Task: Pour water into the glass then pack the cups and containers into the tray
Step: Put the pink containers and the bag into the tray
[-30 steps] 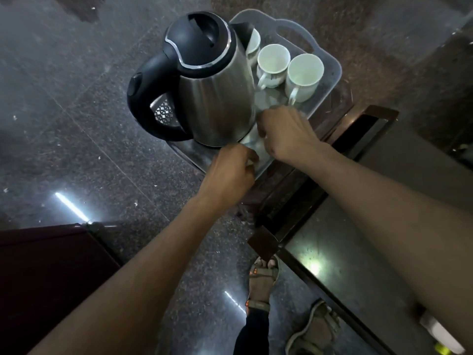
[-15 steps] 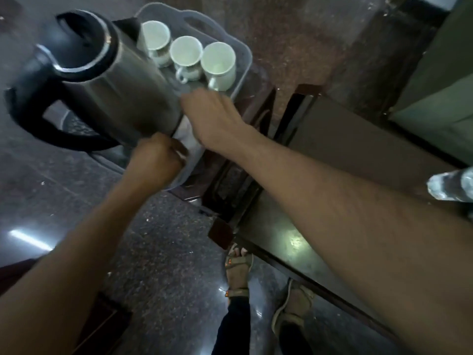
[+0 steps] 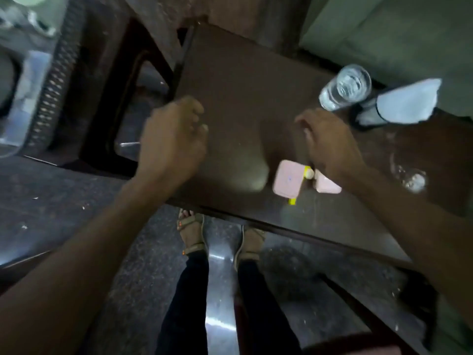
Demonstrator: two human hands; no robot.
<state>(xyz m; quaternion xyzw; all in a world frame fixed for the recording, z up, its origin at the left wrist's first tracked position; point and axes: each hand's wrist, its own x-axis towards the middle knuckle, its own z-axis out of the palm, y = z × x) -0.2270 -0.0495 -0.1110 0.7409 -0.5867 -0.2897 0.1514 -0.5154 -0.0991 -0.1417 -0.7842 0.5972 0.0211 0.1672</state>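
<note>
A dark wooden table [image 3: 243,98] is seen from above, with motion blur throughout. The left hand [image 3: 171,139] is held over the table's left edge, fingers loosely curled and nothing gripped. The right hand [image 3: 330,144] is held over the middle of the table, fingers bent downward; whether anything is pinched beneath it cannot be told.

A clear glass of water [image 3: 345,87] is shown standing at the far right of the table, just beyond the right hand and apart from it. Beside the glass, a dark object with a pale blue covering [image 3: 399,103] is visible; its identity cannot be told. A 2nd clear glass [image 3: 409,175] is faintly seen on the right, nearer the viewer.

2 pink lidded containers [image 3: 288,180] with yellow clips lie near the table's front edge, just below the right wrist.

The clear plastic tray [image 3: 28,80] is partly seen at the far left on a lower stand, well apart from both hands. 2 sandalled feet [image 3: 192,234] are seen on the speckled floor [image 3: 51,201].
</note>
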